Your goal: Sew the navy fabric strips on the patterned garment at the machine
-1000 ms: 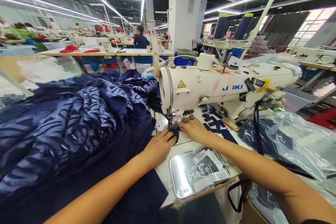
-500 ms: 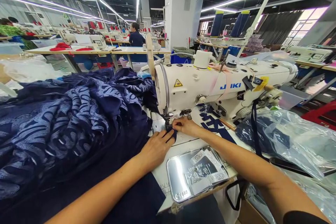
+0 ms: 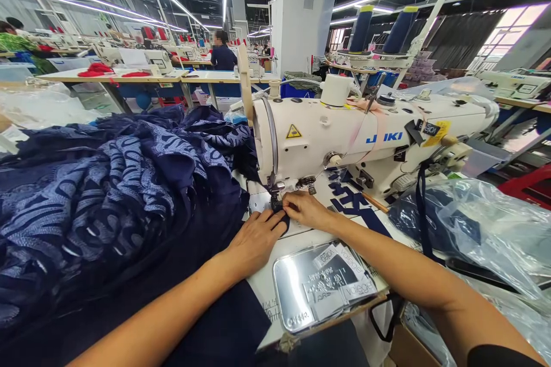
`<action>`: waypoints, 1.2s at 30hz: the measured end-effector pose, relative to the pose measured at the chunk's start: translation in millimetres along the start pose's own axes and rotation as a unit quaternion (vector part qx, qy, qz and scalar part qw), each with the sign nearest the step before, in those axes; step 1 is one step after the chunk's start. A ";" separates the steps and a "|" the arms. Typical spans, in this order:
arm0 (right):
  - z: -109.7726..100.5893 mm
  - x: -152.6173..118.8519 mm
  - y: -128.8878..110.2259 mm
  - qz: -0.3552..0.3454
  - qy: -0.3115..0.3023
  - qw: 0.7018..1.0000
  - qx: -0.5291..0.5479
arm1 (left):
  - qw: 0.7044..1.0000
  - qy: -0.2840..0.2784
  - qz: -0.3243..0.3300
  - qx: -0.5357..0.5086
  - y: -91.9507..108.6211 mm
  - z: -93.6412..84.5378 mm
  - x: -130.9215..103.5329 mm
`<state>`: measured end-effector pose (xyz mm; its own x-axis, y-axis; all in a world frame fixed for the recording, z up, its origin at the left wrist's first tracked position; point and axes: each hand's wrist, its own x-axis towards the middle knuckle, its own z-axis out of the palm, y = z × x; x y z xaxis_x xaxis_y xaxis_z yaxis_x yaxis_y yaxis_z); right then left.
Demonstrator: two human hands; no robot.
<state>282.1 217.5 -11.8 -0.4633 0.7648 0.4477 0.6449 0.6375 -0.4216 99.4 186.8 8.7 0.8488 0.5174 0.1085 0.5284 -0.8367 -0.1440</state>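
Note:
A white sewing machine (image 3: 318, 137) stands across the middle, its presser foot (image 3: 276, 195) down near dark navy fabric (image 3: 206, 241). My left hand (image 3: 256, 241) lies flat on the fabric just in front of the foot, fingers extended and a little apart. Right beside the foot, my right hand (image 3: 303, 209) is closed in a pinch at the fabric's edge; its fingertips almost meet those of my left hand. What the pinch holds is too small to make out. Patterned navy fabric (image 3: 116, 195) is heaped at the left.
A metal tray (image 3: 297, 298) with white labels (image 3: 359, 287) lies at the table's front. Small navy pieces (image 3: 348, 198) are behind my right forearm. Clear plastic bags (image 3: 495, 223) lie at the right. A person (image 3: 222, 54) sits in the background.
The view has shifted slightly, so the machine appears a little further right. Both hands stay at the presser foot with almost the same pose.

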 end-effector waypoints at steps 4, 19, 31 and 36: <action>-3.2 -3.2 2.7 -0.062 -0.027 0.997 -0.023 | 1.000 0.014 0.001 -0.025 -2.2 1.9 -0.6; -4.9 -10.7 -6.1 -0.096 -0.040 0.991 -0.083 | 0.998 0.032 0.008 -0.056 -2.5 2.0 -2.5; -9.0 -8.7 5.7 -0.060 -0.058 0.996 0.021 | 1.000 0.019 0.010 -0.011 -1.7 0.1 -0.6; -10.6 -8.8 4.0 -0.070 -0.056 0.996 0.004 | 1.000 0.019 0.012 -0.020 -2.0 1.9 0.2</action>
<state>295.2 212.3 -9.0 -0.6137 0.6731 0.4127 0.5644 0.7395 -0.3668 98.5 188.9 7.1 0.8594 0.4909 0.1431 0.5065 -0.8556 -0.1066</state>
